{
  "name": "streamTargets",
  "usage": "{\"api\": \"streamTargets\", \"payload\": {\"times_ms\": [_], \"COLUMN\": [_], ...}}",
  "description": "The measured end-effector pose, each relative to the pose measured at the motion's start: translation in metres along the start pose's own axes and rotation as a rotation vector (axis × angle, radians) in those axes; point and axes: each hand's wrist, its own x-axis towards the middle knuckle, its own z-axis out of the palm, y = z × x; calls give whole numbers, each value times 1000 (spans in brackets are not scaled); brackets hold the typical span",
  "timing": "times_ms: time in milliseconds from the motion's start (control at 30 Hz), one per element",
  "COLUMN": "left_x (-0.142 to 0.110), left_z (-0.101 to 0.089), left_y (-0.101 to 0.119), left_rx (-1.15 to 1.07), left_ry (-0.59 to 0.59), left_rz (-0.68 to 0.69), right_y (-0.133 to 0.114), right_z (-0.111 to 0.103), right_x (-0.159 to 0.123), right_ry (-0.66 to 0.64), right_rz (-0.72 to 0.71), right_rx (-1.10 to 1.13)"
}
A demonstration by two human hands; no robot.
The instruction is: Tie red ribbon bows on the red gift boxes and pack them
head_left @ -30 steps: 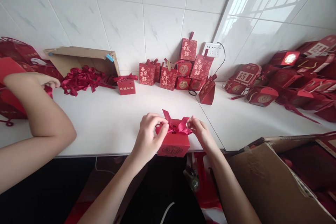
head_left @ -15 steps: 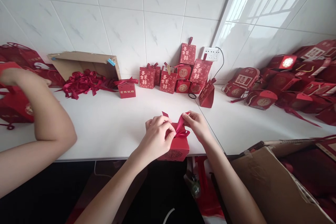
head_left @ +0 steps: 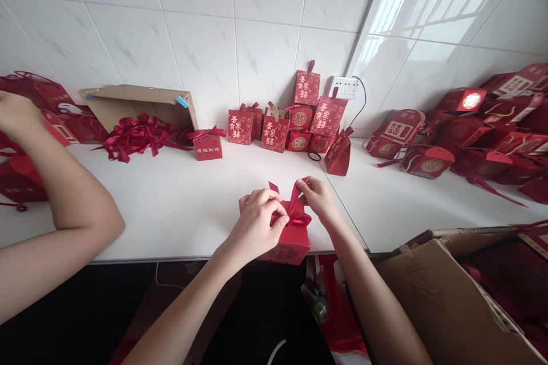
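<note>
A red gift box point(head_left: 287, 246) with a round printed pattern sits at the front edge of the white table. On its top is a red ribbon point(head_left: 295, 199) formed into a bow. My left hand point(head_left: 262, 218) pinches the ribbon near the knot, its fingers curled over the top left of the box. Between thumb and forefinger, my right hand point(head_left: 317, 197) grips the ribbon's upper end and holds it raised to the right of the box. One loose ribbon tail stands up behind my left hand. My left fingers partly hide the knot.
Finished-looking red boxes point(head_left: 274, 134) are stacked by the wall, with one small bowed box point(head_left: 208, 146) left of them. A cardboard box point(head_left: 139, 93) holds loose ribbons point(head_left: 137, 136). Another person's arm point(head_left: 81, 199) reaches in at left. An open carton point(head_left: 445, 291) stands at right.
My right hand has lifted slightly, drawing the ribbon end upward. My left hand stays at the knot. The other person's hand at left has moved a little.
</note>
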Motion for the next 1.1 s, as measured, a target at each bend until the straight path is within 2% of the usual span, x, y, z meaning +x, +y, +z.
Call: {"api": "streamTargets", "payload": {"times_ms": [67, 133, 167, 233, 267, 333, 400, 500, 733, 967, 1100], "left_x": [-1, -3, -5, -9, -11, -16, -19, -20, -18, -20, -19], "left_z": [0, -1, -2, -5, -7, -10, -12, -12, -8, -3, -8], "left_y": [-1, -4, -5, -8, -10, -11, -10, -6, -6, -15, -12], "left_rx": [-33, -88, -119, -165, -178, -200, -243, -338, -418, -598, -504], "left_ry": [35, 133, 200, 291, 281, 171, 51, 26, 2, -62, -8], "left_rz": [7, -15, -56, -217, -313, -461, -514, -506, -451, -432, -440], "right_y": [2, 4, 5, 4, 3, 0, -1, 2, 15, 27, 29], "right_z": [-6, -14, -18, -24, -26, -25, -21, -16, -10, -7, -7], "right_x": [-2, -9, -15, -31, -40, -56, -67, -73, -76, -77, -76], "right_ry": [25, 88, 97, 35, -27, -146, -207, -216, -129, -42, -71], "right_rz": [-30, -76, -88, -70, -47, -11, -17, -62, -124, -81, -88], "right_rx": [-33, -117, -182, -306, -338, -342, -306, -211, 4, 263, 245]}}
